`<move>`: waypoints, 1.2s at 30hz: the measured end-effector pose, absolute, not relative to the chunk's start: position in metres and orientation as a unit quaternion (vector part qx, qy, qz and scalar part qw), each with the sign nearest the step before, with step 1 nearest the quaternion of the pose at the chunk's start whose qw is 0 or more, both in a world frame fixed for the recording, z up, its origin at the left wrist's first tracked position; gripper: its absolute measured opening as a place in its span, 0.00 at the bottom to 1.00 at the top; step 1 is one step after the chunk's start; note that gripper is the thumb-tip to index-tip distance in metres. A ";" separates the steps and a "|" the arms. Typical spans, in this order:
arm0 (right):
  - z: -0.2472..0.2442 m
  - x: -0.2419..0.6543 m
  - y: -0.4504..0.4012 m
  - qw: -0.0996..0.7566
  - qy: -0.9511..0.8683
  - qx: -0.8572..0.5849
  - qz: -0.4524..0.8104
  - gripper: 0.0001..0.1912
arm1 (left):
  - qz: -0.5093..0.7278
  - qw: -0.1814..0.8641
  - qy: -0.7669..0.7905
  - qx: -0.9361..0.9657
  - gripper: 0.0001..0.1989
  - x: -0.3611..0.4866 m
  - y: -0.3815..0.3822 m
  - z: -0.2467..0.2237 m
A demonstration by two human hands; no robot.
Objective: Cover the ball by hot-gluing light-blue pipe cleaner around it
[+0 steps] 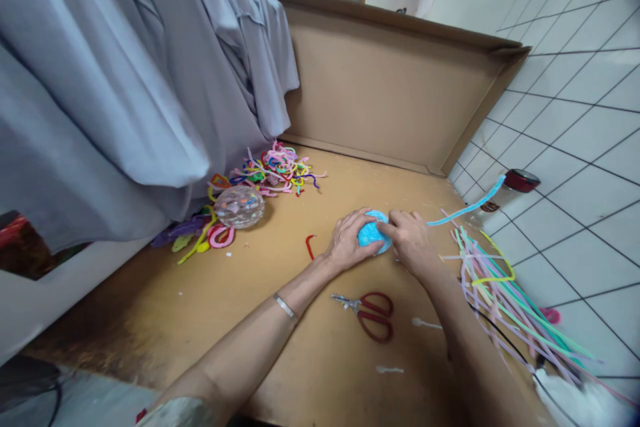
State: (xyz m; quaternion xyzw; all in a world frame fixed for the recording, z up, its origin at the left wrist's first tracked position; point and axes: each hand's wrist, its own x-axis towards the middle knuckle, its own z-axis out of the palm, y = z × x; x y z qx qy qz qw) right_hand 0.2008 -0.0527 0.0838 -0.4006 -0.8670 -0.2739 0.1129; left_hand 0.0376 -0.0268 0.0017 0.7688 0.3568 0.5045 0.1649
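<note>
A round blue ball [369, 233], apparently wrapped in fuzzy pipe cleaner, sits between both hands above the table. My left hand [346, 240] curls around its left side, thumb at the lower edge. At its right side, my right hand [413, 238] presses bent fingers against the ball. From behind the right hand a long blue pipe cleaner [467, 209] runs out to the right, its far end rising by a jar's lid. Whether it joins the ball is hidden by the fingers. Red-handled scissors [376, 317] lie nearer me, with a short red pipe cleaner [309, 247] left of my hand.
A transparent ball [240, 207] rests at the left, before a heap of coloured pipe cleaners [280, 167]. Long pastel pipe cleaners [493, 287] lie along the tiled wall, near a red-lidded jar [520, 181]. A cardboard panel [380, 80] closes the back; grey cloth [150, 80] hangs left.
</note>
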 end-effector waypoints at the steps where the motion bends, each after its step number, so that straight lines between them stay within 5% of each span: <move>1: 0.083 0.202 -0.052 0.115 -0.869 -0.399 -0.268 0.15 | 0.504 0.170 0.357 0.768 0.24 0.037 -0.027 0.002; 19: 0.084 0.194 -0.057 0.104 -0.867 -0.427 -0.237 0.17 | 0.592 0.514 0.368 0.500 0.07 0.048 -0.023 0.019; 36: 0.086 0.196 -0.058 0.116 -0.869 -0.415 -0.244 0.17 | 0.597 0.498 0.404 0.482 0.04 0.052 -0.018 0.027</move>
